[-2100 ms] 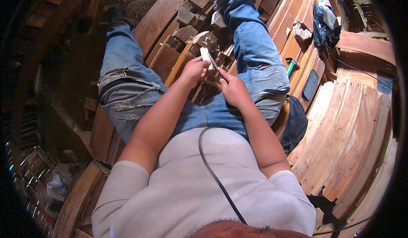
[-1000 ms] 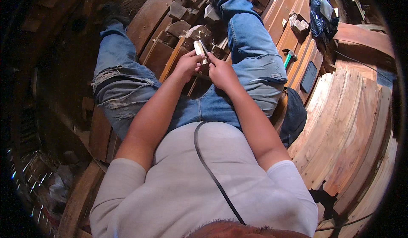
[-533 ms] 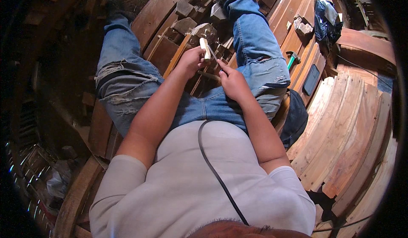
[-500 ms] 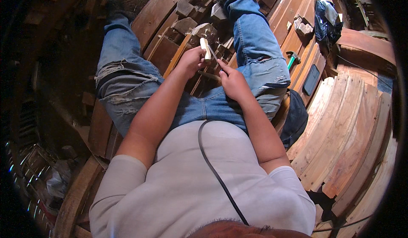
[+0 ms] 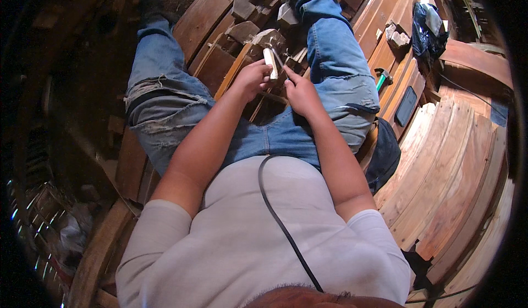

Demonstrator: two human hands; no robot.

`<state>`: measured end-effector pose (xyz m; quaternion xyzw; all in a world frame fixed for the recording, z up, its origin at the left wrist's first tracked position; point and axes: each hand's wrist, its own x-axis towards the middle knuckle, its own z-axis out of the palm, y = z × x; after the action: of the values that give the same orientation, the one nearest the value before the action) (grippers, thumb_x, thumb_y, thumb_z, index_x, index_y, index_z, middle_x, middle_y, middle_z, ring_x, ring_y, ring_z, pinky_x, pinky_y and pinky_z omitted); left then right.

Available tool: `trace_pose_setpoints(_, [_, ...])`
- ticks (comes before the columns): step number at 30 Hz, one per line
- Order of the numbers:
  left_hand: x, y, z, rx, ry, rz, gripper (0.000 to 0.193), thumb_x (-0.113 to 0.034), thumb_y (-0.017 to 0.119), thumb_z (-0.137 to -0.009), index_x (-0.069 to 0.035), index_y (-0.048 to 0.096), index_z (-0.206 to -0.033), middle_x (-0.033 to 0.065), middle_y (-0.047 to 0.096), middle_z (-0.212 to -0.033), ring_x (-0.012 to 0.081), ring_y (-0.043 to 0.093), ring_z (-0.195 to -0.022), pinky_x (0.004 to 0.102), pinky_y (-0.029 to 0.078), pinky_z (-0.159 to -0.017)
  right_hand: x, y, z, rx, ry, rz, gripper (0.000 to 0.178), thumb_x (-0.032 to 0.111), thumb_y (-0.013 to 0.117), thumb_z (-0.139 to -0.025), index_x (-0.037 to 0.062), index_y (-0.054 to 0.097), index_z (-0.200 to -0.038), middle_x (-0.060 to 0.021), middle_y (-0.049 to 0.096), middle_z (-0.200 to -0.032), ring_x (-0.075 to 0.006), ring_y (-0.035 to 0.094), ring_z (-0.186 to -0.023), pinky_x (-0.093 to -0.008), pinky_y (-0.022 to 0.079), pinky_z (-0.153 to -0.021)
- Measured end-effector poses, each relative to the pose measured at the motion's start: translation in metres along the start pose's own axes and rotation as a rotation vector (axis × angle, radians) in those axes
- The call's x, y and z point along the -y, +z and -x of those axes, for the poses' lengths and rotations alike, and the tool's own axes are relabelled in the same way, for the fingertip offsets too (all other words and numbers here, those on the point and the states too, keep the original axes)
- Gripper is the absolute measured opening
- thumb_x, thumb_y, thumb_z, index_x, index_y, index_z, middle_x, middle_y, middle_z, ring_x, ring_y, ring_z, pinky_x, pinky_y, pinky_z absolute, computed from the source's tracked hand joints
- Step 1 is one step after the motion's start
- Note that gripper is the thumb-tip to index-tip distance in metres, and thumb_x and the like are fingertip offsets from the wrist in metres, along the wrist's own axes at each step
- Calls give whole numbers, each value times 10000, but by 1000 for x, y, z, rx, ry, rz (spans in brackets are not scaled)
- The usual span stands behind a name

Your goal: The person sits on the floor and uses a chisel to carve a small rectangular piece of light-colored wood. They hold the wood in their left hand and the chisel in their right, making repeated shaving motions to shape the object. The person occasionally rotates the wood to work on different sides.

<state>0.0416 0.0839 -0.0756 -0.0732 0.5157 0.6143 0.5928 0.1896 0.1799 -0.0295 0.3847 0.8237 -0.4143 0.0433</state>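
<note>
My left hand is closed around the lower part of a short, pale piece of wood, which stands out past my fingers between my knees. My right hand grips a knife, its forefinger stretched along the back. The thin, narrow blade slants up and left, close beside the right side of the wood. Whether the edge touches the wood I cannot tell. My right fingers hide most of the knife's handle.
Wood blocks and boards lie between my legs. To the right are a green-handled hammer, a dark phone, a black plastic bag and a dark cloth. Curved planks spread along the right side.
My right hand and the knife have moved forward along the wood, away from my body. The pale wood has shifted slightly right and turned a little in my left hand.
</note>
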Motion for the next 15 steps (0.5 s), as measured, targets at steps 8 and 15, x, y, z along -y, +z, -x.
trace_pose_setpoints(8, [4, -3, -8, 47, -18, 43, 381, -105, 591, -994, -130, 606, -1374, -35, 638, -888, 61, 532, -667, 292, 570, -682, 20, -20, 48, 35, -17, 156, 475, 181, 556, -989, 217, 559, -1462, -307, 680, -1020, -460, 673, -904, -489, 536, -809])
trace_pose_setpoints(15, [7, -6, -11, 56, 3, 27, 368, -132, 589, -1005, -145, 612, -1372, -31, 645, -937, 75, 543, -722, 276, 511, -665, 28, -11, 39, -13, -45, 258, 480, 195, 543, -984, 201, 554, -1464, -288, 685, -900, -467, 668, -816, -552, 524, -752])
